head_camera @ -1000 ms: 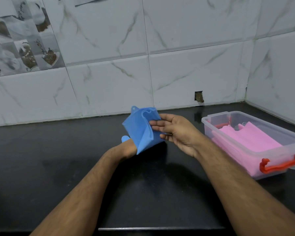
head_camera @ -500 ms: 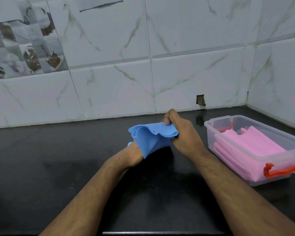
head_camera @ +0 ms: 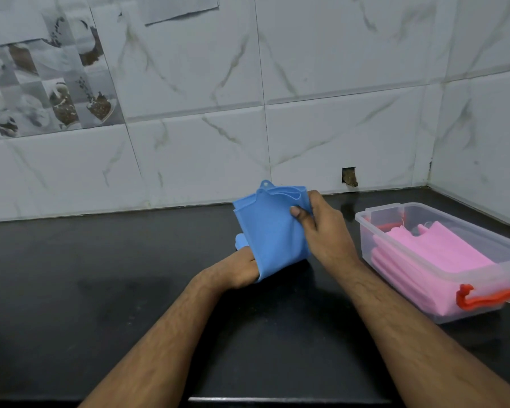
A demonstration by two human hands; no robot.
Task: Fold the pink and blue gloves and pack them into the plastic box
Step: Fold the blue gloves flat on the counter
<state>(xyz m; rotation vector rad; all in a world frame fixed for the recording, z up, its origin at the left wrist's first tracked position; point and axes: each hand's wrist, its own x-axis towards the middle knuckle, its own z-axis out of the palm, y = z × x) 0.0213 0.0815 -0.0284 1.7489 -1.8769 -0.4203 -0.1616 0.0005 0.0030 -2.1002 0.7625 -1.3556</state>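
Box [head_camera: 442,293] right on counter [head_camera: 100,290]; gloves [head_camera: 430,260] inside, apparently folded; wall [head_camera: 189,142] behind.

I see a plain sky-blue glove [head_camera: 273,231], one even shade with no print. My box [head_camera: 442,214] is clear, colourless plastic, and the gloves [head_camera: 436,254] inside it are a flat pastel pink. Its latch [head_camera: 489,297] on the near end is bright orange-red, and a second bit of the same orange-red shows through the far end. The counter [head_camera: 100,290] is glossy black with faint pale smudges. The wall [head_camera: 321,83] is white tile veined in grey-green like marble. At upper left, a patterned tile [head_camera: 50,92] carries a grey-and-white check with brown motifs.
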